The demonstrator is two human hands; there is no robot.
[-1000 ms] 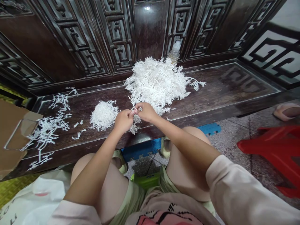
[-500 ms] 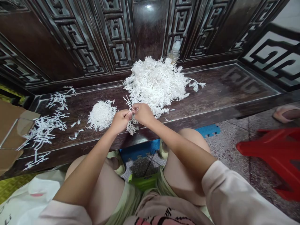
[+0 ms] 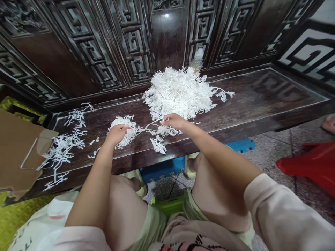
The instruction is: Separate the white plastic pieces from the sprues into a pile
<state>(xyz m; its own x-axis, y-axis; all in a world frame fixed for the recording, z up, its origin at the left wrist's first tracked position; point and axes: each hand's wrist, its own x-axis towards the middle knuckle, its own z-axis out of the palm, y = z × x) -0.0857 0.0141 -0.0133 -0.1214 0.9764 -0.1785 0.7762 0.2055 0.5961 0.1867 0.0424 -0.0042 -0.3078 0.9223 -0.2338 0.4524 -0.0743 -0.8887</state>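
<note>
Pinching a white sprig (image 3: 160,131) near the bench's (image 3: 261,99) front edge, the right hand (image 3: 175,121) sits apart from the left hand (image 3: 117,133). That one lies curled on the small pile (image 3: 128,129), grip unclear. The big heap (image 3: 180,92) half hides a bottle (image 3: 197,59) behind.

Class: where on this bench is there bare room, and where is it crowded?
Bare: the bench right of the large white pile. Crowded: the middle, with left hand, right hand pinching a sprig, and small pile; scattered sprigs at left.
</note>
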